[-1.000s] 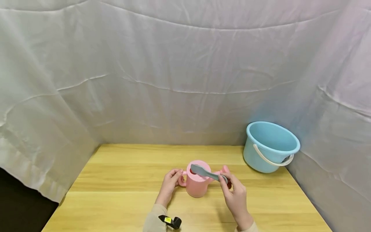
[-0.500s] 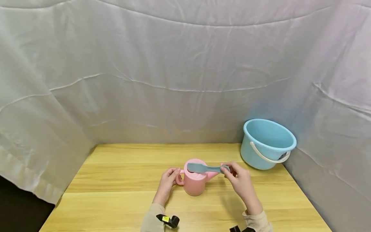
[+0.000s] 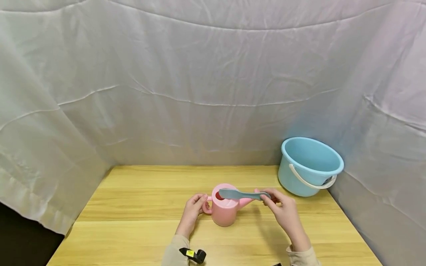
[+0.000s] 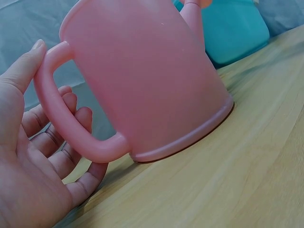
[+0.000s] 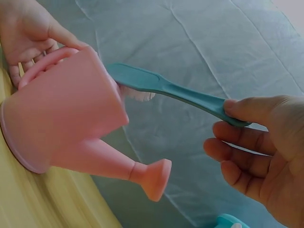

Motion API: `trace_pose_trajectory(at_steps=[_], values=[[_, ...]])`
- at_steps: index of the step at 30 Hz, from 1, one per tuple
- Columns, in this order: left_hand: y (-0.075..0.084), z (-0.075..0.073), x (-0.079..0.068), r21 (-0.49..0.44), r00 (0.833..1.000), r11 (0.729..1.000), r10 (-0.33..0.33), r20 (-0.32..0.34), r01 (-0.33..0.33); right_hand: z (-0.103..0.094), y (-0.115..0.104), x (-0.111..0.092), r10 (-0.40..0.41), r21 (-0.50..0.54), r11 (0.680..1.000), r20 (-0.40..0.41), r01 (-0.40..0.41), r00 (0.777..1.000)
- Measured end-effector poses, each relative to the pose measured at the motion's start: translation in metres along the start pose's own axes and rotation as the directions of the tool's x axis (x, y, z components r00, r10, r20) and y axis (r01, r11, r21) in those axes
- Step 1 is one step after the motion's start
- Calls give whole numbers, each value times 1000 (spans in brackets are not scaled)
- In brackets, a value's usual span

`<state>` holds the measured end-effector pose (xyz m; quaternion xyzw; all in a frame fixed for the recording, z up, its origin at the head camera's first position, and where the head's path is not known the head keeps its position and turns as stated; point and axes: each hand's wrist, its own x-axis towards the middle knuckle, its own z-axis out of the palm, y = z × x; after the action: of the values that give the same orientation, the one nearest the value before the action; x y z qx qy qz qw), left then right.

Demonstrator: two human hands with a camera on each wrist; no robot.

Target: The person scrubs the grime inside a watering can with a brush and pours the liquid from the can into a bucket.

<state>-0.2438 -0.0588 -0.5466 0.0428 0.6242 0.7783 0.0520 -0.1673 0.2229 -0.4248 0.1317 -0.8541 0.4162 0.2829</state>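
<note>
A pink watering can [image 3: 223, 214] stands upright on the table, spout toward the right. My left hand [image 3: 193, 211] holds its loop handle [image 4: 59, 107], thumb on the upper part and fingers curled behind it. In my right hand [image 3: 283, 208] is a blue-grey scrub brush [image 5: 183, 93], pinched between thumb and fingers near the end of its handle. The brush head lies across the can's top, white bristles [image 5: 137, 93] facing down at the rim. Part of the can's reddish opening [image 3: 218, 196] shows beside the brush head.
A light blue bucket [image 3: 296, 179] with a white handle stands at the back right of the wooden table [image 3: 139, 199]. Grey cloth [image 3: 199, 129] hangs behind and along both sides. A black device [image 3: 193, 255] sits at my left wrist.
My right hand has moved to the right, and the brush has swung from slanting to nearly level across the can's top. My left hand keeps its hold on the handle.
</note>
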Motion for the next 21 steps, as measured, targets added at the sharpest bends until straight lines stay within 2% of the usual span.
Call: trace_pose_trajectory(at_steps=[9, 16, 21], values=[[0, 1, -1, 0, 1000, 1000, -6, -5, 6, -3, 9, 0, -85, -2, 996, -76, 85, 993], [-1, -1, 0, 3, 1000, 1000, 3, 6, -3, -5, 10, 0, -29, 48, 998, -80, 33, 996], [-1, 0, 0, -17, 1000, 1000, 4, 7, -4, -8, 11, 0, -31, 127, 991, -72, 40, 997]])
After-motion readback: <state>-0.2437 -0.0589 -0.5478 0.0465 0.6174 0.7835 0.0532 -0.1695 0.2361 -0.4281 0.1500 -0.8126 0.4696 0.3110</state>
